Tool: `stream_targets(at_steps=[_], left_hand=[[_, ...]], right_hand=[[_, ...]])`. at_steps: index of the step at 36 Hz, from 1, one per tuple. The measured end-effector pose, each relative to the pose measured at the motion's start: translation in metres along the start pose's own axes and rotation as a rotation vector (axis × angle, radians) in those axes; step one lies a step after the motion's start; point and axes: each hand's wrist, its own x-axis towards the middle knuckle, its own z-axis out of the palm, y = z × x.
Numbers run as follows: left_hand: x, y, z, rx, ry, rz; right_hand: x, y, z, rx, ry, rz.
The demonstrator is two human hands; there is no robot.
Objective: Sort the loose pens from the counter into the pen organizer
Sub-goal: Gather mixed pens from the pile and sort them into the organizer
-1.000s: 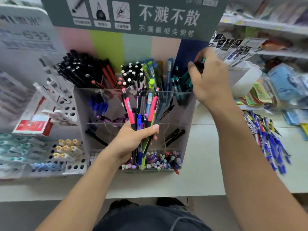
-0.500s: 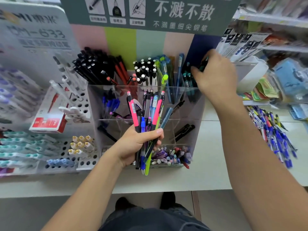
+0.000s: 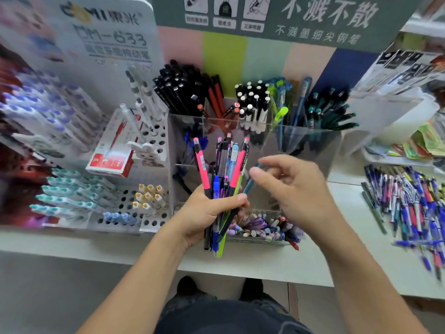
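Two lines of Chinese print run across the green sign point(image 3: 289, 18) above and beyond both hands: "不溅不散" in large characters, with a smaller, blurred line beneath. Up and left of the left hand, a white display card point(image 3: 106, 37) carries the logo "DOMI" and the number "DM-633". One pen in the bunch shows side lettering that looks like "AIHAO", though it is small.

Half a second ago the right hand was stretched out to the far right compartment of the clear pen organizer point(image 3: 310, 141); it has since come back toward the body and now sits just right of the bunch, in front of the organizer.

The left hand point(image 3: 207, 213) is curled tight round a bunch of pens point(image 3: 222, 174), gripping them upright near their lower halves, clicker ends up, with pink, blue, black and lime barrels fanned out. The right hand point(image 3: 293, 186) is palm-down with fingers loosely bent, thumb and forefinger pinching a teal pen point(image 3: 250, 182) that slants out of the bunch. A heap of loose pens point(image 3: 414, 203) lies on the white worktop point(image 3: 265, 263), well right of the right hand.
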Motion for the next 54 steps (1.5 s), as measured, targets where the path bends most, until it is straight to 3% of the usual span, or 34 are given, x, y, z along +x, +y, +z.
stream_targets(at_steps=[4, 9, 17, 22, 28, 33, 37, 42, 47, 54], left_hand=[[-0.006, -0.004, -0.006, 0.018, 0.018, 0.032], [-0.012, -0.009, -0.017, -0.063, 0.114, 0.071], [-0.021, -0.007, -0.049, -0.196, 0.274, 0.14], [-0.033, -0.009, -0.067, -0.087, 0.282, 0.195], [-0.03, -0.011, -0.063, -0.153, 0.231, 0.189], [-0.025, -0.014, -0.06, -0.136, 0.165, 0.146], [-0.016, -0.017, -0.048, -0.12, 0.183, 0.152], [-0.007, -0.021, -0.042, -0.045, 0.275, 0.161], [-0.006, -0.026, -0.04, 0.018, 0.186, 0.096], [-0.005, -0.023, -0.028, -0.046, 0.136, 0.094]], right_hand=[[0.009, 0.012, 0.026, 0.254, -0.033, 0.102], [0.018, 0.007, 0.046, 0.477, -0.292, 0.209], [0.027, 0.013, 0.034, 0.86, 0.112, 0.208], [0.03, 0.024, 0.025, 1.011, 0.156, 0.219], [0.022, 0.032, 0.03, 1.131, 0.153, 0.272], [0.014, 0.034, 0.021, 1.097, 0.095, 0.269], [0.005, 0.04, 0.012, 0.929, 0.109, 0.207], [-0.003, 0.059, -0.017, 0.476, 0.334, 0.054], [-0.011, 0.061, -0.039, 0.264, 0.584, -0.089], [0.0, 0.05, -0.024, 0.324, 0.746, -0.236]])
